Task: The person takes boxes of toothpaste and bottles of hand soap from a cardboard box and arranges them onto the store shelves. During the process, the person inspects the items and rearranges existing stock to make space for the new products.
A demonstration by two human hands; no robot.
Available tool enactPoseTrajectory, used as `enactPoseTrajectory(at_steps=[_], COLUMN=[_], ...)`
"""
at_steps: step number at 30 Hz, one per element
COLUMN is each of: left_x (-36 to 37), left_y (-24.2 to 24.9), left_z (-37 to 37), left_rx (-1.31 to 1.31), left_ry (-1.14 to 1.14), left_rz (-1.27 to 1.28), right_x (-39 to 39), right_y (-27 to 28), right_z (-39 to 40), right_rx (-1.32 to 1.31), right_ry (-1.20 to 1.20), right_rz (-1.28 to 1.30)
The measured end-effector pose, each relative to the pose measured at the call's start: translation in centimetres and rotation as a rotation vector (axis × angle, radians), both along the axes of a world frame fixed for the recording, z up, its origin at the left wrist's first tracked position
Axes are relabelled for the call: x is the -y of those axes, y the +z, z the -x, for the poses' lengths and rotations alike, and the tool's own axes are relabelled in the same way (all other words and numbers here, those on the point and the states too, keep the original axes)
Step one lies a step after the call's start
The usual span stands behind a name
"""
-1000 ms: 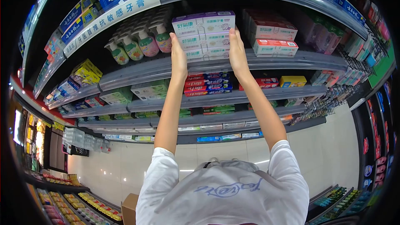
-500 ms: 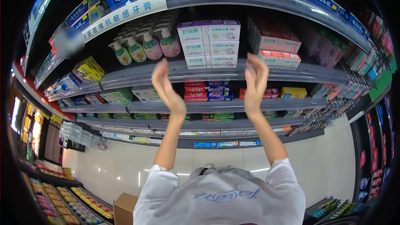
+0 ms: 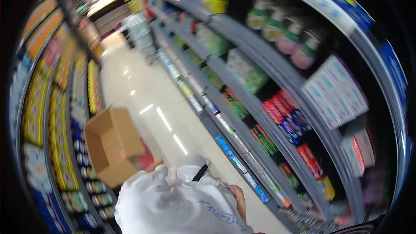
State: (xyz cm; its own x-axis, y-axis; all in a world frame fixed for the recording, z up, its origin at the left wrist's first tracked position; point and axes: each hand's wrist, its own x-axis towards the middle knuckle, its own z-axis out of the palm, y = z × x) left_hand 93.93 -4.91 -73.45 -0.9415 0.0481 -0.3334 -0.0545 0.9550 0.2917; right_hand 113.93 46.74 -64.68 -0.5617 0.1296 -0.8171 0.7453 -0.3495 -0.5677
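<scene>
Open brown cardboard box point(image 3: 113, 146) sits on the pale floor, flaps up and tilted, hard against the left-hand shelving; its inside looks empty, though blur makes that hard to call

A shop aisle, of the supermarket or drugstore kind, is shown. Long grey tiered shelves point(image 3: 260, 104) are seen along the right side, stocked with rows of boxed toothpaste point(image 3: 336, 91), pump bottles point(image 3: 286, 28) and red and blue cartons point(image 3: 288, 115). Blue brand banners point(image 3: 342, 0) are fixed along the top edge. The opposite side is lined with a second rack of packaged goods point(image 3: 56, 117). A pale glossy tiled floor point(image 3: 147, 91) is seen between them, and an open cardboard box point(image 3: 112, 145) is set on it.
</scene>
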Motion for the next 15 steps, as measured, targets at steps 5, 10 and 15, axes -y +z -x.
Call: enactPoseTrajectory(at_steps=[5, 10, 15], left_x=[3.2, -1.6, 0.4], left_y=[-2.3, -3.9, -4.4], left_z=[-7.9, -16.3, -23.2], left_rx=[0.038, -0.05, -0.068], left_ry=[0.45, 0.097, 0.505], left_rz=[-0.478, -0.215, -0.224], right_x=[-1.8, -1.2, -0.3], right_y=[-1.0, -2.5, -7.6], right_z=[3.6, 8.4, 9.7], right_rx=[-0.152, -0.078, -0.069], right_ry=[-0.08, 0.047, 0.36], right_rz=[-0.167, 0.017, -0.061])
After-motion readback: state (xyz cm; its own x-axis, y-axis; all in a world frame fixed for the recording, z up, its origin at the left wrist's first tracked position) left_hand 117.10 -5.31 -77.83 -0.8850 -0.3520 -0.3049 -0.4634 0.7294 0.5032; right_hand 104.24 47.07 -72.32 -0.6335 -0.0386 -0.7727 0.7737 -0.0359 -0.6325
